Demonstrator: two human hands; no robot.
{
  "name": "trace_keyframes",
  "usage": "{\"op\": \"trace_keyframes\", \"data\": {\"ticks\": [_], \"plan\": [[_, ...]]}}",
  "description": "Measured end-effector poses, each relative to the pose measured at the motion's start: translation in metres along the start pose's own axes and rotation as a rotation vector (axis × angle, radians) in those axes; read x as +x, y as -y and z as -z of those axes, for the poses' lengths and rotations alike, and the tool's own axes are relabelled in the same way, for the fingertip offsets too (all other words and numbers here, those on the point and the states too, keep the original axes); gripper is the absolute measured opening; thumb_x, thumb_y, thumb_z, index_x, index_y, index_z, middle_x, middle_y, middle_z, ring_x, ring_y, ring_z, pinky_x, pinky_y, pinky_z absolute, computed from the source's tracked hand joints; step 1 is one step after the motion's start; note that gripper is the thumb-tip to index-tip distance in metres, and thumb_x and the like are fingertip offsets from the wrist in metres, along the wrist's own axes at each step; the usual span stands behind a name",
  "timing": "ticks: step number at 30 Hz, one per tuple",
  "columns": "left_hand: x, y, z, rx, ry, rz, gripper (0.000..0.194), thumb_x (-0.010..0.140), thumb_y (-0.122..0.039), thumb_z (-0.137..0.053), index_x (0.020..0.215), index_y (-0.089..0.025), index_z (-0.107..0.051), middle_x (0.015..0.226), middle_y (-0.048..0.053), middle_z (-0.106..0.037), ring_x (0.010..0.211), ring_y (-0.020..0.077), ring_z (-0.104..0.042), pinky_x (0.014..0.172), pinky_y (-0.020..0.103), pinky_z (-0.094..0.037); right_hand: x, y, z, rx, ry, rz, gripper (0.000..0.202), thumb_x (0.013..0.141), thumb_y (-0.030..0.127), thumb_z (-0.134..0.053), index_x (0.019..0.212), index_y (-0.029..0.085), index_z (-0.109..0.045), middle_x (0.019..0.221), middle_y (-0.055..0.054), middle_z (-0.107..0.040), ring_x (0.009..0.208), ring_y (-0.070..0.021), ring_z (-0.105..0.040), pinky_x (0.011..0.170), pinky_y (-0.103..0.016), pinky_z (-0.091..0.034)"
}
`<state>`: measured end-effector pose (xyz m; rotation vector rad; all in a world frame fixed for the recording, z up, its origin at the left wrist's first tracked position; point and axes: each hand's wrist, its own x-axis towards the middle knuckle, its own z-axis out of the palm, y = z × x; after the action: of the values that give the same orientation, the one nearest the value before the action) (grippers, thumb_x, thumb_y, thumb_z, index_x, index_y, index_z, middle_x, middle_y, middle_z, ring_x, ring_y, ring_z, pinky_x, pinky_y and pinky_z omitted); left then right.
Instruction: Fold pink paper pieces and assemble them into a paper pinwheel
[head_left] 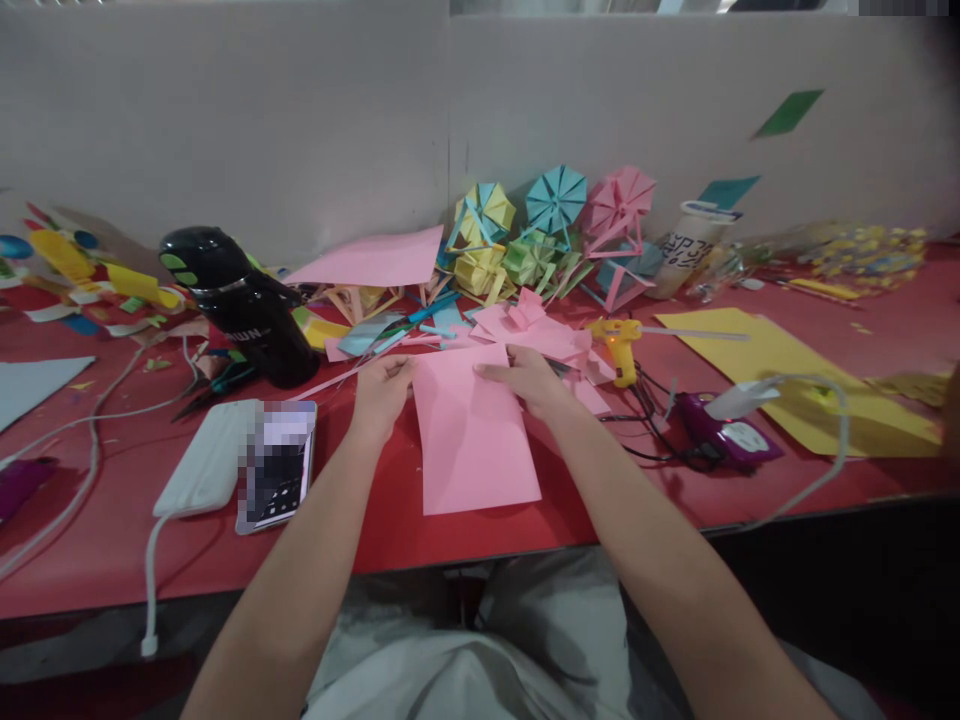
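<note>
A pink sheet of paper (476,435) lies over the red table in front of me, its near edge close to the table's front edge. My left hand (384,392) pinches the sheet at its far left corner, thumb and fingers pressed together. At the far right corner, my right hand (529,378) grips the same sheet, with the thumb on top and the fingers behind. Just beyond the sheet is a heap of pink paper pieces (525,330).
A black bottle (255,325), a phone (281,465) and a white power bank (206,460) stand left. To the right are a yellow glue gun (619,350), a purple power socket (731,435) with cables and yellow paper (795,380). Folded paper umbrellas (556,200) line the back.
</note>
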<state>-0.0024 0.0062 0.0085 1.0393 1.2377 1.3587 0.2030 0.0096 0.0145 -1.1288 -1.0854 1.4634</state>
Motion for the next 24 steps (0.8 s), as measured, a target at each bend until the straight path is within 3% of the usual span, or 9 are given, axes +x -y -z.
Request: {"op": "trace_keyframes", "data": {"ticks": [7, 10, 15, 19, 24], "plan": [[0.001, 0.001, 0.000, 0.015, 0.000, -0.019, 0.027, 0.063, -0.035, -0.078, 0.078, -0.014, -0.071, 0.069, 0.002, -0.068, 0.063, 0.0139, -0.061, 0.064, 0.027, -0.050, 0.001, -0.002, 0.001, 0.004, 0.002, -0.001, 0.026, 0.063, 0.017, -0.080, 0.087, 0.016, -0.069, 0.088, -0.006, -0.075, 0.073, -0.0174, -0.068, 0.072, -0.032, -0.057], [0.003, 0.002, 0.002, 0.158, -0.034, -0.133, 0.021, 0.069, -0.034, -0.073, 0.078, -0.015, -0.072, 0.067, 0.002, -0.068, 0.061, 0.0146, -0.060, 0.062, 0.026, -0.047, 0.003, -0.002, 0.000, 0.036, -0.015, -0.034, 0.020, 0.066, 0.019, -0.078, 0.083, 0.017, -0.068, 0.083, -0.004, -0.075, 0.069, -0.0161, -0.066, 0.070, -0.030, -0.056], [0.001, -0.005, 0.004, 0.435, -0.107, -0.314, 0.013, 0.076, -0.028, -0.064, 0.076, -0.016, -0.071, 0.065, 0.002, -0.068, 0.062, 0.0167, -0.061, 0.062, 0.026, -0.042, 0.006, -0.001, 0.000, 0.096, -0.165, -0.087, 0.014, 0.070, 0.028, -0.075, 0.067, 0.018, -0.065, 0.063, 0.000, -0.066, 0.057, -0.0128, -0.059, 0.055, -0.024, -0.049], [0.002, -0.008, 0.006, 0.484, -0.103, -0.358, 0.013, 0.078, -0.027, -0.062, 0.075, -0.017, -0.070, 0.067, 0.003, -0.068, 0.064, 0.0167, -0.062, 0.064, 0.026, -0.042, 0.007, -0.002, 0.002, 0.090, -0.190, -0.029, 0.016, 0.065, 0.030, -0.078, 0.069, 0.017, -0.069, 0.065, 0.001, -0.066, 0.060, -0.0119, -0.059, 0.057, -0.024, -0.048], [0.004, -0.008, 0.007, 0.457, -0.115, -0.335, 0.012, 0.076, -0.027, -0.063, 0.077, -0.017, -0.070, 0.068, 0.002, -0.069, 0.063, 0.0162, -0.060, 0.064, 0.025, -0.042, 0.012, -0.008, 0.005, 0.063, -0.180, 0.076, 0.031, 0.059, 0.045, -0.082, 0.069, 0.018, -0.072, 0.072, 0.000, -0.069, 0.064, -0.0125, -0.060, 0.060, -0.025, -0.048]]}}
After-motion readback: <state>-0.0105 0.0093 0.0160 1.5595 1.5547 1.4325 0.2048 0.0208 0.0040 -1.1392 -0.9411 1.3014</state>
